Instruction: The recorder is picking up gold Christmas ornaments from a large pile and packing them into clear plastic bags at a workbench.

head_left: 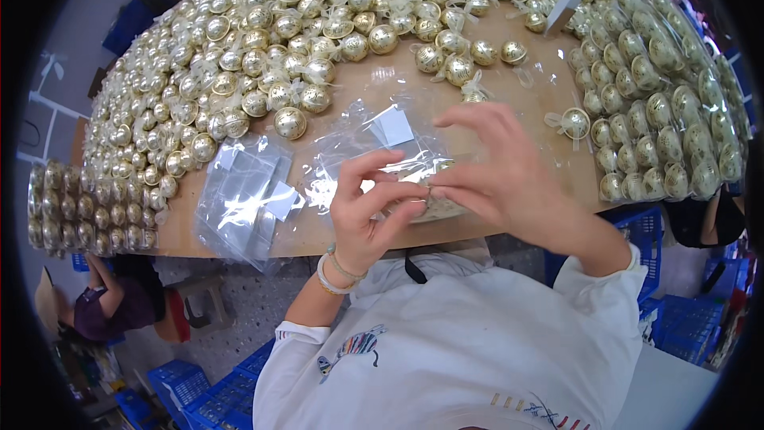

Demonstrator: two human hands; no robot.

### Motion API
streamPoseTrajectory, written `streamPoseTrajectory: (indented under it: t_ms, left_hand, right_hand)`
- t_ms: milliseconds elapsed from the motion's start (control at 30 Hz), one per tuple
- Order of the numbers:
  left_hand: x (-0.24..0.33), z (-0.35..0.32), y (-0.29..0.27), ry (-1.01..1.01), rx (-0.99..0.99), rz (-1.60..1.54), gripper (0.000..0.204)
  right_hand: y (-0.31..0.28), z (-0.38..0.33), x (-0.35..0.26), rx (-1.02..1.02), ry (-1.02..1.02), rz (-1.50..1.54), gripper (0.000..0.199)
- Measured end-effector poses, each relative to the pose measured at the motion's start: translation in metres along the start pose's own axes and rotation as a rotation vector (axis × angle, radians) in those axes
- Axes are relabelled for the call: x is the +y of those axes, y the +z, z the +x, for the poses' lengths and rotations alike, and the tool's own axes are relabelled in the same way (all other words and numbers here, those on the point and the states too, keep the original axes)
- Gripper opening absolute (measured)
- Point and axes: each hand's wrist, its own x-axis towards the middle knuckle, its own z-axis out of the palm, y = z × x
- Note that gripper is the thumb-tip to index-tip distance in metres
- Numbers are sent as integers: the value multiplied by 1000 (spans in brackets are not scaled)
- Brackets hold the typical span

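Near the table's front edge, my left hand and my right hand meet, fingertips pinched together at a small spot. What they pinch is too small and too covered to name. Just beneath the fingers lies a shiny, pale gold thing, mostly hidden, which looks wrapped in clear plastic. My right hand is slightly blurred, its index finger raised. Beyond my hands, clear plastic bags lie flat with a white card on them. A gold ball ornament with a sheer ribbon sits just past my right hand.
A heap of gold ball ornaments covers the table's far and left parts. Packed clear trays of them stand stacked at right and left. More clear bags lie left. Blue crates stand below; other people sit nearby.
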Motion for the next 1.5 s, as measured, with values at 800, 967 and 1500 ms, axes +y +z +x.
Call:
streamPoseTrajectory:
  t_ms: [800,967,1500]
  left_hand:
    - [-58,-14,47,-112,-717,312,62]
    - [-52,-16,27,-116,-665,328,58]
    - [27,153,160,338,-490,-23,61]
  right_hand:
    - [-320,-40,256,-193,822,-707,85]
    - [-340,-90,123,246,648,-626,80]
    - [-360,-259,100,838,503,-283,71]
